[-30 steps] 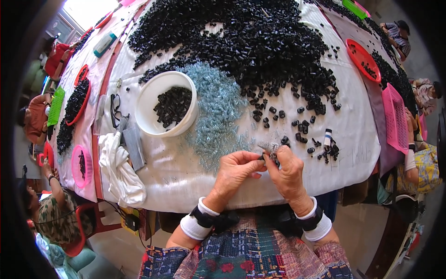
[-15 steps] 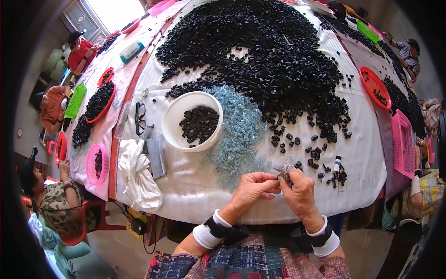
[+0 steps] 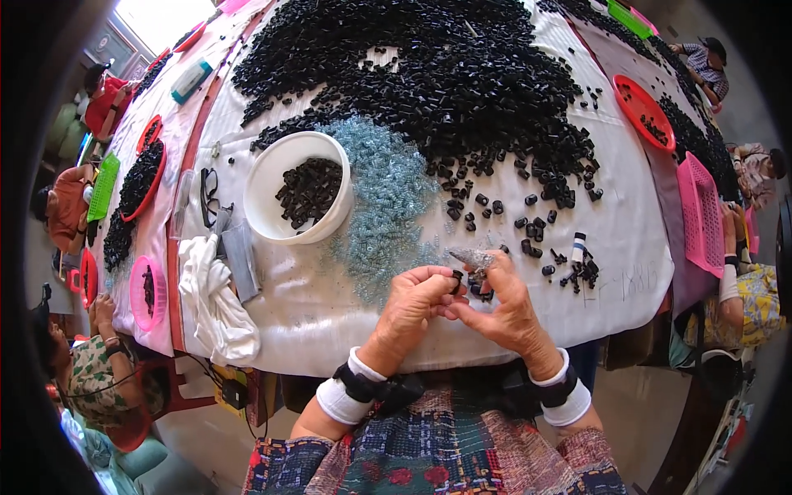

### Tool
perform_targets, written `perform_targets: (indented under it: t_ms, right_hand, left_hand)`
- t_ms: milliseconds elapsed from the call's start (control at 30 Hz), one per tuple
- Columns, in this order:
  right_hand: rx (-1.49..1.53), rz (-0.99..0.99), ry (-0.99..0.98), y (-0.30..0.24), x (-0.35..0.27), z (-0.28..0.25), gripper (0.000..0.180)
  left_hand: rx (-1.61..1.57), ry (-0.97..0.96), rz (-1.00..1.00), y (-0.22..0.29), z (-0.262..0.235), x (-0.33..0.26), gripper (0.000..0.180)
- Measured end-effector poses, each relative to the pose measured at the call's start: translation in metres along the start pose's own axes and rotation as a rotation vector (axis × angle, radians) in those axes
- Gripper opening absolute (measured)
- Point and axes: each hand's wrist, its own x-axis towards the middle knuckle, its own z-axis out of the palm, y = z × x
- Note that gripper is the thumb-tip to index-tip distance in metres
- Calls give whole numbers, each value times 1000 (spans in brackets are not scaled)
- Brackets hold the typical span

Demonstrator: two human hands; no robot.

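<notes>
One small black cylindrical piece [image 3: 455, 281] is pinched in the grip of the left hand [image 3: 411, 310], between thumb and forefinger, just above the near edge of the white-covered surface [image 3: 330, 334]. It is held roughly upright in the view, with its upper end left bare; its lower part is covered by fingers, so the full line of its long axis cannot be told. A pointed grey tool [image 3: 472, 258] is clasped in the grip of the right hand [image 3: 511, 307], its long axis slanted and its tip directed up and to the left, toward the bluish translucent heap [image 3: 384, 206]. The black piece is seen as dark and rounded, like those in the black heap [image 3: 396, 91]; the tool is tapered and mottled with lighter specks. The right thumb is brought against the left fingertips, below the black piece. Other dark pieces [image 3: 479, 289] are glimpsed beside the right fingers; whether they are held cannot be told. Compared with half a second ago, the black piece is less covered by the fingers, and the tool is more fully exposed, its tip set farther from the left fingers.
</notes>
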Motion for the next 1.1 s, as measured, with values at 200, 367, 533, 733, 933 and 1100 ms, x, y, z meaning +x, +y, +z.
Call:
perform_targets:
  t_ms: [200, 367, 533, 733, 933, 1100]
  right_hand:
    - [-73, -125, 75, 7, -8, 16, 41]
    - [-184, -215, 118, 9, -8, 21, 31]
    - [-310, -217, 127, 6, -11, 23, 27]
    - [-375, -251, 147, 8, -11, 23, 24]
    - [-327, -285, 136, 14, -9, 17, 24]
    - [-311, -271, 137, 15, -9, 14, 24]
  left_hand:
    - [-32, -25, 26, -6, -1, -2, 19]
    - [-9, 22, 10, -4, 2, -7, 17]
    - [92, 36, -35, 0, 2, -10, 15]
    - [123, 52, -56, -3, 1, -6, 14]
    - [135, 27, -11, -5, 1, -6, 17]
    - [81, -3, -29, -8, -6, -7, 19]
